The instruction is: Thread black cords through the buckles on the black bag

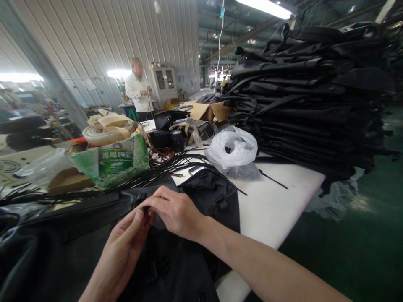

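Observation:
A black bag (176, 268) lies spread over the near part of the white table (277, 197), its flap reaching to the right. Above it my two hands meet. My left hand (127, 241) pinches a small black piece (145, 208) between thumb and fingers; whether it is a strap end or a buckle I cannot make out. My right hand (176, 209) comes in from the right with its fingers closed on the same piece, the fingertips partly hidden. Behind the hands, a phone-like flat object (196, 170) rests at the bag's far edge.
Tall stacks of black bags (299, 100) rise at the right. A white plastic bag (232, 151) sits behind the flap. Black cords (126, 181) run across the table near a green sack (116, 161) holding tan rolls. A person (138, 92) in white stands farther back.

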A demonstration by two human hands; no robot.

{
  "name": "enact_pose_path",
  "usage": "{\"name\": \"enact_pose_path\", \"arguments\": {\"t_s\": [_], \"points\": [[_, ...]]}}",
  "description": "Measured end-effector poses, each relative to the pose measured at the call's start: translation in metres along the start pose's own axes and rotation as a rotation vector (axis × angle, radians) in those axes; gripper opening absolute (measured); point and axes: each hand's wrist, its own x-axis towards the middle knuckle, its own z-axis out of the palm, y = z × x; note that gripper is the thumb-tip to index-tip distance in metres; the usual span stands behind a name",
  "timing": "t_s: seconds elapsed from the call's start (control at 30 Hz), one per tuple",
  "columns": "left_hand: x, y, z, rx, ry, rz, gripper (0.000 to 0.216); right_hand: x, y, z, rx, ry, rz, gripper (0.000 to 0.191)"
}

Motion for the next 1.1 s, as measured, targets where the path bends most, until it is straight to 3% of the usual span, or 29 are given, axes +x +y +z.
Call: {"name": "enact_pose_path", "arguments": {"t_s": [0.27,0.53,0.73,0.97,1.1], "points": [[-0.003,0.010,-0.010,0.119,0.026,-0.074,0.057,-0.001,0.006,-0.006,0.046,-0.046,-0.060,0.026],[-0.007,0.021,-0.012,0.311,-0.025,-0.033,0.054,-0.007,0.014,-0.010,0.176,-0.054,-0.034,0.026],[-0.007,0.011,-0.020,0.362,-0.074,0.031,0.052,-0.008,0.012,-0.007,0.196,-0.043,-0.025,0.030],[-0.005,0.004,-0.018,0.265,0.012,0.047,0.059,-0.001,0.003,-0.008,0.358,0.103,0.058,0.023],[-0.005,0.007,-0.009,0.189,0.090,0.063,0.056,0.000,0.003,-0.010,0.244,0.196,0.054,0.020]]}}
